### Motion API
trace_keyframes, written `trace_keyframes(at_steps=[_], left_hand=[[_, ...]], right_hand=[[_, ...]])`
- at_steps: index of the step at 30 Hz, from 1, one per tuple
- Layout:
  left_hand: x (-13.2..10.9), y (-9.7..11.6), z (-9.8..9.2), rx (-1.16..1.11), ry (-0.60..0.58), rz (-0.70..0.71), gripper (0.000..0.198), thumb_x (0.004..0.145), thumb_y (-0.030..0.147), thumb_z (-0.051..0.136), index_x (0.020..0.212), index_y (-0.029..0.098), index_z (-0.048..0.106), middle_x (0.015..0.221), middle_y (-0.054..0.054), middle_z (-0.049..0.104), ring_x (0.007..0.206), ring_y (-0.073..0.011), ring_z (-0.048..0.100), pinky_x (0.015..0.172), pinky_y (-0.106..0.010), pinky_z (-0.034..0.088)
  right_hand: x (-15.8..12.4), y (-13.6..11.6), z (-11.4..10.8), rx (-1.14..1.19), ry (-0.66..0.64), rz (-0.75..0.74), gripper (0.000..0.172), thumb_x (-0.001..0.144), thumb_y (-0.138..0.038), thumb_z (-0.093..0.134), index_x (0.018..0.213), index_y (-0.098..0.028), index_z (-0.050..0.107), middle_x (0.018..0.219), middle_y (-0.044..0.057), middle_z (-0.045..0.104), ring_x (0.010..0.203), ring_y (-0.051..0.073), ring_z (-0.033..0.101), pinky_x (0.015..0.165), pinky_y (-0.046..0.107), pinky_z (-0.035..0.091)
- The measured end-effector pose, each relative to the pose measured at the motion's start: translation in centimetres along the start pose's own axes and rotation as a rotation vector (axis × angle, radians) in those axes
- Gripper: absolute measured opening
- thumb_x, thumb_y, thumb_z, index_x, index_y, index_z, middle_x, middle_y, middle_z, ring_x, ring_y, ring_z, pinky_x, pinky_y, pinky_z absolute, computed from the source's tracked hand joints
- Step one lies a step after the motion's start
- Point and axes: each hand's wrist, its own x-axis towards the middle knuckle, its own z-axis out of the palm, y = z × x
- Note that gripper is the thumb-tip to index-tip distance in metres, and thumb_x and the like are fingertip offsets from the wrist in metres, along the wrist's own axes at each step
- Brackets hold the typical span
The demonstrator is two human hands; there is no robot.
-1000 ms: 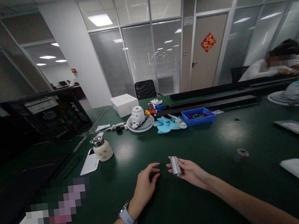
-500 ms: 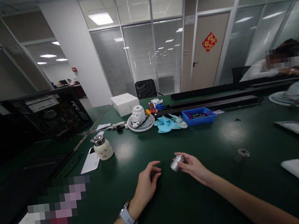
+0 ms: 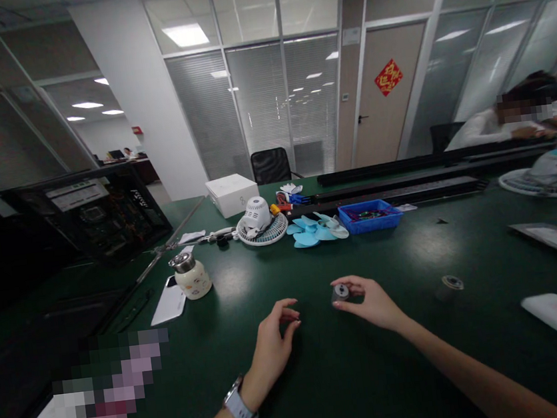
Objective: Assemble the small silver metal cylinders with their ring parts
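Note:
My right hand (image 3: pixel 369 299) has its thumb and fingers around the sides of a small metal cylinder (image 3: pixel 341 292) that looks like a motor. Its round end face, with a dark centre, points up towards me; whether its base touches the table I cannot tell. To the left, my left hand (image 3: pixel 275 337) hovers or rests by the table with curved fingers and the thumb apart, holding nothing. It wears a watch (image 3: pixel 239 405) with a pale strap. A second, similar metal cylinder (image 3: pixel 451 285) stands upright on the green table, right of my right hand.
Behind my hands lie blue fan blades (image 3: pixel 311 231), a white fan housing (image 3: pixel 260 224) and a blue tray (image 3: pixel 370 218) of wires. A cream bottle (image 3: pixel 193 279) and a white box (image 3: pixel 233 195) stand to the left. An opened computer case (image 3: pixel 102 212) is far left. People sit far right.
My right hand has shifted slightly right and turned the cylinder from tilted to upright, so its end face now shows. My left hand has hardly moved.

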Motion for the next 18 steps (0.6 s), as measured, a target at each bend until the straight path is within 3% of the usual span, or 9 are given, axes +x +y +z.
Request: trace_keyframes(at_steps=[5,9,12,18], left_hand=[[-0.1,-0.5,0.1,0.060,-0.038,-0.029,0.039,0.083,0.013,0.055,0.119,0.027,0.050,0.096,0.000,0.068,0.091,-0.0180,0.065,0.084,-0.036,0.051],[-0.1,-0.9,0.2,0.070,-0.063,-0.049,0.039,0.083,0.014,0.054,0.120,0.028,0.049,0.098,-0.001,0.068,0.093,-0.0183,0.065,0.086,-0.037,0.050],[-0.1,-1.0,0.2,0.073,-0.071,-0.058,0.041,0.083,0.015,0.054,0.122,0.028,0.048,0.099,-0.001,0.069,0.094,-0.0184,0.065,0.088,-0.038,0.049],[-0.2,-0.8,0.0,0.069,-0.068,-0.066,0.041,0.083,0.018,0.056,0.122,0.028,0.049,0.099,-0.002,0.070,0.095,-0.0206,0.066,0.087,-0.040,0.050]], right_hand=[[0.8,1.8,-9.5,-0.370,0.210,0.095,0.039,0.067,-0.035,0.072,0.103,-0.021,0.067,0.091,0.006,0.074,0.082,0.021,0.070,0.074,0.032,0.054],[0.5,5.8,-16.4,-0.697,0.426,0.347,0.037,0.063,-0.036,0.072,0.096,-0.020,0.070,0.080,0.006,0.074,0.080,0.026,0.070,0.065,0.032,0.052],[0.1,8.0,-18.4,-0.757,0.400,0.482,0.032,0.059,-0.032,0.074,0.088,-0.020,0.072,0.078,0.006,0.074,0.077,0.027,0.070,0.061,0.031,0.051],[0.0,9.1,-18.4,-0.701,0.365,0.481,0.032,0.057,-0.033,0.075,0.085,-0.018,0.071,0.078,0.008,0.074,0.074,0.027,0.071,0.058,0.031,0.052]])
